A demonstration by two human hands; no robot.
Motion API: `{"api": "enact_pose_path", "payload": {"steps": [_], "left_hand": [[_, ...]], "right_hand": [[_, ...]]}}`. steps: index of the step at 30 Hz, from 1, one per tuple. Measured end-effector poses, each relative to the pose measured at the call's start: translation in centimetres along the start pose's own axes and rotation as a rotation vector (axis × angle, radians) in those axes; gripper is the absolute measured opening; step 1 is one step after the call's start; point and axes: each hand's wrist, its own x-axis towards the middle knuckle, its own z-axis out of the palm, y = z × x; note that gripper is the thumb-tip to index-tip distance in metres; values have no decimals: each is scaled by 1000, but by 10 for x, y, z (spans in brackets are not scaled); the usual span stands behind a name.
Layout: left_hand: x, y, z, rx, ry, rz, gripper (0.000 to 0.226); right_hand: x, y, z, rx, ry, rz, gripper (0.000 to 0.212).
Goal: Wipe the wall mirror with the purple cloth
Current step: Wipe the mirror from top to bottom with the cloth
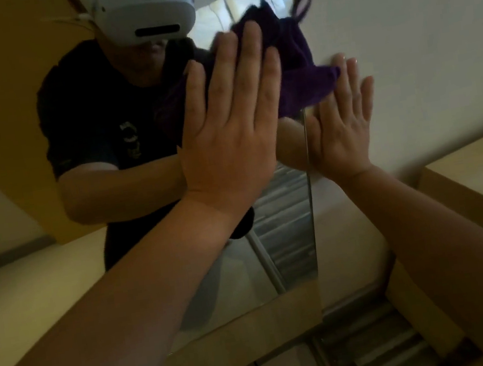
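Observation:
The wall mirror [288, 238] fills the left and middle of the view, and its right edge runs down near the centre. My left hand [226, 129] lies flat with fingers spread and presses the purple cloth [293, 51] against the glass near the upper right edge. The cloth is bunched, with a looped tag at its top, and it hangs over the mirror's edge onto the white wall. My right hand [341, 131] rests open and flat on the wall just right of the mirror edge, its fingertips touching the cloth's lower tip.
The mirror reflects a person in a dark shirt with a white headset [145, 13]. A light wooden ledge [480, 168] juts from the wall at the right. Striped flooring [381, 346] shows below the mirror's bottom edge.

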Motion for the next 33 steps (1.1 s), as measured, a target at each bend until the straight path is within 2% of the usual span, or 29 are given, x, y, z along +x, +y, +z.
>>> {"api": "enact_pose_path", "payload": {"steps": [2,6,9,11,21,29,31,33], "left_hand": [[-39,18,6,-24,-82,110,46],[-170,72,20,-30,-376,464,50],[-245,107,36,15,-557,724,53],[-267,120,40,9,-699,825,55],[-260,114,23,-194,-1016,828,53],[-276,15,-13,-291,-969,1000,38],[-269,-15,-28,-316,-967,981,48],[-258,-40,-46,-335,-981,912,49]], "right_hand": [[0,2,3,-7,34,-37,76],[1,2,1,58,60,-12,56],[-1,3,3,52,78,-27,54],[-2,3,3,53,75,-24,55],[2,-3,-3,8,11,9,56],[5,-2,-20,4,-233,41,62],[5,-1,-28,-12,-315,42,63],[7,-1,-38,-32,-401,51,63]]}}
